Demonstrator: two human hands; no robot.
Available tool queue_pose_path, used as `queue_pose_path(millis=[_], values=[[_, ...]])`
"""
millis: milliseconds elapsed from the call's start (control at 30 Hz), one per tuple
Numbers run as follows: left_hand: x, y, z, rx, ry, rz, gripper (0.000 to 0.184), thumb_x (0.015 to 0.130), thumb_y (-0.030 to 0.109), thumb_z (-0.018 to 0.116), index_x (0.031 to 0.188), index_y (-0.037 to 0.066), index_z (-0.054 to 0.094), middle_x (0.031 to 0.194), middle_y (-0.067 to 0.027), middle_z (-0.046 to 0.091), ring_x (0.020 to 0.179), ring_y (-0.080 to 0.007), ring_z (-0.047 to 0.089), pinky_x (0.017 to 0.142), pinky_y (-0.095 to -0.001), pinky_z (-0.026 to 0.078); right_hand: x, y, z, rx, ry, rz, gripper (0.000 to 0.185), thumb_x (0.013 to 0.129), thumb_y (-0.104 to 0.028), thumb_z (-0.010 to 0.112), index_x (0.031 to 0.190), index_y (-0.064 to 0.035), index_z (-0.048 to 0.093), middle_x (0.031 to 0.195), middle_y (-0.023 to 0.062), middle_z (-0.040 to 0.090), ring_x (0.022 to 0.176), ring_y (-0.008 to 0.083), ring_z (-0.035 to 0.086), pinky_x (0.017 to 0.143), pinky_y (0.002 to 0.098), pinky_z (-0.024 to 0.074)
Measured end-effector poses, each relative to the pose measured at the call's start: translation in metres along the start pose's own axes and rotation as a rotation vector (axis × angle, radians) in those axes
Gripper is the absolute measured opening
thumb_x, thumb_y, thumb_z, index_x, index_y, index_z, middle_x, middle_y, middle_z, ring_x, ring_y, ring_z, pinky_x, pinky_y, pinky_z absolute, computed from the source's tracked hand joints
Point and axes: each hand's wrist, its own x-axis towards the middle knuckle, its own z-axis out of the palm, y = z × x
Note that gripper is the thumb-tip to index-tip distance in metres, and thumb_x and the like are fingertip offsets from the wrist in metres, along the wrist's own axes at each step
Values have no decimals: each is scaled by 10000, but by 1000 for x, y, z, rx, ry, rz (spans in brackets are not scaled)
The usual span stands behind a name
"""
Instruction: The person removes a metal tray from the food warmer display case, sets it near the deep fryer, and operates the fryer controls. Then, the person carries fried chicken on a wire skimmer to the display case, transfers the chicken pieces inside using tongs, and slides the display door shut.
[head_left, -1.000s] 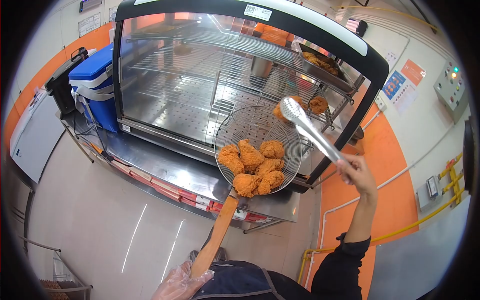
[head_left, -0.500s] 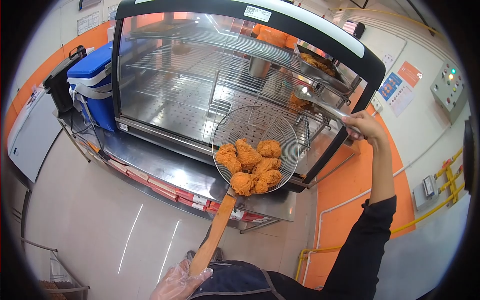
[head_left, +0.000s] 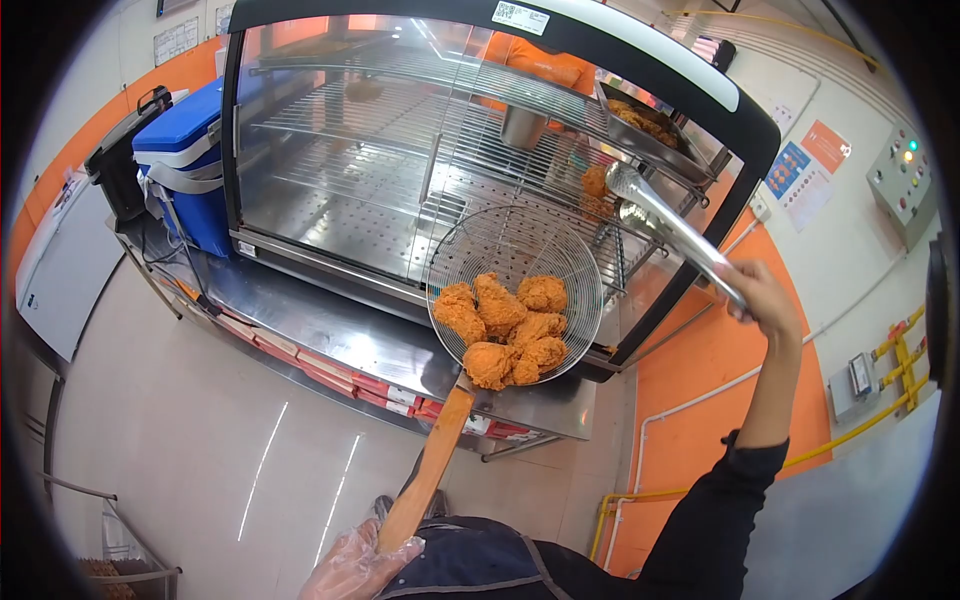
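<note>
My left hand (head_left: 362, 562), in a clear plastic glove, is closed around the wooden handle (head_left: 432, 465) of a round wire skimmer (head_left: 580, 330). Several pieces of fried chicken (head_left: 500, 305) lie in its basket, which is level with the lower front of a glass display cabinet (head_left: 330, 210). My right hand (head_left: 762, 295) grips metal tongs (head_left: 685, 235) at the cabinet's right end. Their tips are beside a piece of fried chicken (head_left: 595, 180) inside; whether they touch it I cannot tell. Above the tongs, a metal tray (head_left: 680, 165) holds more fried chicken.
The cabinet stands on a steel table (head_left: 365, 345) with red boxes (head_left: 325, 375) on a shelf beneath. A blue cooler (head_left: 185, 170) sits at its left. Behind the glass, a person in orange (head_left: 540, 70) and a metal container (head_left: 522, 128) are visible. Yellow pipes (head_left: 850, 435) run along the right wall.
My right hand has drawn back to the right and down, pulling the tongs with it. The chicken piece by the tips now shows more clearly. My left hand and the skimmer are nearly still.
</note>
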Motion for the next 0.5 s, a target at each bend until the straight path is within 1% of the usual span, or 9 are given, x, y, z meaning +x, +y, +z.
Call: queue_pose_path(millis=[33, 133, 167, 233, 267, 367, 433, 500], values=[[-1, 4, 0, -9, 2, -69, 328, 811, 307, 673, 942, 14, 609, 703, -91, 487, 600, -171, 491, 565, -316, 400, -13, 5, 5, 26, -8, -12, 382, 842, -380, 607, 908, -3, 608, 589, 7, 515, 398, 55, 465, 321, 202, 298], [3, -11, 2, 47, 49, 159, 396, 778, 344, 701, 882, -20, 585, 632, -61, 486, 568, -144, 467, 552, -298, 393, -51, 18, 24, 53, -49, -46, 410, 848, -363, 607, 1008, 14, 617, 599, 13, 521, 403, 60, 472, 349, 195, 333], [2, -5, 1, 12, 46, 87, 406, 770, 352, 707, 865, -22, 579, 617, -55, 483, 564, -138, 462, 549, -293, 390, -60, 20, 29, 54, -63, -59, 421, 850, -356, 606, 1038, 20, 617, 602, 15, 523, 405, 63, 474, 359, 193, 346], [-3, 10, 1, -52, 39, -55, 428, 753, 367, 719, 831, -25, 568, 588, -42, 478, 555, -127, 452, 544, -284, 383, -73, 22, 37, -33, -120, -29, 415, 855, -335, 601, 1049, 31, 620, 597, 25, 520, 410, 73, 484, 377, 203, 369], [-3, 11, 2, -37, 42, -53, 429, 751, 368, 720, 827, -25, 568, 590, -41, 476, 557, -124, 451, 542, -281, 380, -77, 22, 41, -76, -148, -13, 411, 857, -324, 598, 1054, 37, 621, 594, 31, 519, 412, 78, 488, 386, 208, 381], [-2, 12, 2, 3, 45, -51, 433, 750, 373, 721, 824, -25, 567, 595, -45, 474, 563, -129, 455, 543, -283, 379, -77, 20, 50, -173, -201, -71, 400, 859, -322, 590, 986, 54, 638, 587, 41, 521, 416, 93, 502, 393, 225, 393], [-1, 8, 3, 17, 40, -55, 437, 753, 378, 716, 830, -26, 567, 598, -58, 481, 567, -148, 467, 553, -298, 387, -67, 24, 50, -198, -235, -16, 388, 858, -327, 588, 941, 47, 649, 560, 41, 519, 406, 100, 505, 385, 235, 397], [14, -43, 8, 363, 154, 423, 441, 754, 380, 714, 846, -25, 567, 605, -76, 489, 576, -175, 481, 567, -312, 396, -52, 28, 48, -217, -269, 46, 385, 856, -331, 590, 922, 43, 652, 548, 33, 517, 398, 102, 502, 375, 235, 395]])
